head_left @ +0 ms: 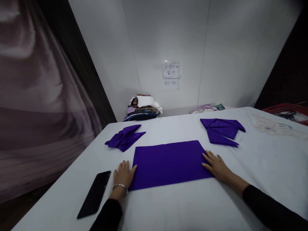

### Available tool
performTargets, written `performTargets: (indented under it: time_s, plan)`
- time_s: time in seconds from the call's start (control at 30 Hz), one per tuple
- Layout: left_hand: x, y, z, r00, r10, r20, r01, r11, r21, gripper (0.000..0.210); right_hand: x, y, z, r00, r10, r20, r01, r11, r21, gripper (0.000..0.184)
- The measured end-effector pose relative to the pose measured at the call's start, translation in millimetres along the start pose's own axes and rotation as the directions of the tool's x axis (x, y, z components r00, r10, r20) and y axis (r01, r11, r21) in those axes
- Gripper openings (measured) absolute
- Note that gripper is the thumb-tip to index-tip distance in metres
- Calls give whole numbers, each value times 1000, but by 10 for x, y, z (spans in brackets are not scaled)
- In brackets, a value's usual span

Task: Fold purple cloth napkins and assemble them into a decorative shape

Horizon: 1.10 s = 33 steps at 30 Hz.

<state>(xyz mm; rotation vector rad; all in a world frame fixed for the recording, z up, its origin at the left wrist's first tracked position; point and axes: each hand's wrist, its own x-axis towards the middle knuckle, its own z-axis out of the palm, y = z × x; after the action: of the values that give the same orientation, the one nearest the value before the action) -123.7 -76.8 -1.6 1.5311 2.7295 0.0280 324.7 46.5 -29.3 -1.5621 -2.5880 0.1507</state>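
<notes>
A purple cloth napkin (170, 165) lies flat on the white-covered table in front of me, in a wide rectangle. At its left edge rests my left hand (124, 175), palm down with the fingers stretched out and the thumb touching the cloth. My right hand (216, 166) lies flat at the right edge, its fingertips on the napkin and the fingers spread. Neither hand grips anything. Farther back on the left is a purple napkin folded into a pointed shape (125, 138). Another folded purple napkin (222, 131) with pointed corners lies at the back right.
A black phone (94, 194) lies left of my left hand on the white tablecloth (183, 208). Behind the table stands a stack of folded cloths (143, 109), with more fabric (207, 108) to its right. Paper signs (171, 75) hang on the wall. A curtain (36, 96) hangs at left.
</notes>
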Motion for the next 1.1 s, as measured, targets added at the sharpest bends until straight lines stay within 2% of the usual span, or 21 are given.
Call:
performTargets:
  time_s: [0.07, 0.1, 0.23, 0.33, 0.4, 0.47, 0.57, 0.63, 0.73, 0.8, 0.9, 1.0, 1.07, 1.1]
  plan:
    - [46, 258, -32, 999, 51, -17, -52, 998, -37, 61, 130, -169, -66, 999, -40, 2, 40, 999, 26, 65]
    - [66, 427, -46, 992, 124, -16, -125, 991, -56, 61, 215, -303, -104, 996, -86, 7, 85, 995, 48, 65]
    - [160, 1082, -62, 932, 362, -14, -361, 924, -125, 62, 611, -960, -202, 952, -302, 40, 294, 945, 139, 68]
    - [286, 1279, -7, 902, 431, -2, -428, 894, -134, 63, 893, -1299, -158, 923, -376, 77, 361, 918, 164, 73]
    - [398, 1212, 42, 911, 411, 17, -406, 904, -131, 64, 1047, -1334, -88, 920, -378, 106, 359, 919, 162, 74]
    - [515, 1025, 74, 940, 340, 25, -335, 935, -117, 68, 1155, -1195, -14, 930, -350, 113, 333, 932, 143, 74]
    - [646, 684, 75, 982, 186, 22, -183, 979, -85, 69, 1215, -749, 66, 972, -218, 86, 211, 974, 79, 72]
    - [686, 521, 64, 992, 121, 24, -119, 990, -70, 69, 1195, -411, 91, 994, -91, 63, 90, 996, 19, 70]
    - [707, 421, 62, 995, 101, 23, -99, 993, -57, 68, 1128, -40, 89, 999, 21, 42, -20, 999, -37, 70]
    - [725, 408, 63, 995, 97, 22, -96, 994, -55, 68, 1099, 68, 58, 998, 46, 42, -44, 998, -50, 69]
    - [748, 414, 37, 995, 91, 47, -89, 994, -61, 69, 1088, 45, -32, 994, 70, 88, -66, 997, -40, 68]
    - [649, 523, -10, 997, 62, 49, -59, 996, -65, 71, 1011, -184, -128, 991, 93, 96, -92, 996, -17, 70]
    - [466, 694, -17, 990, 141, 13, -140, 989, -50, 71, 867, -450, -156, 999, 3, 52, -4, 1000, 18, 72]
    - [347, 796, -6, 975, 223, -3, -223, 974, -40, 70, 771, -601, -156, 995, -89, 36, 87, 995, 50, 73]
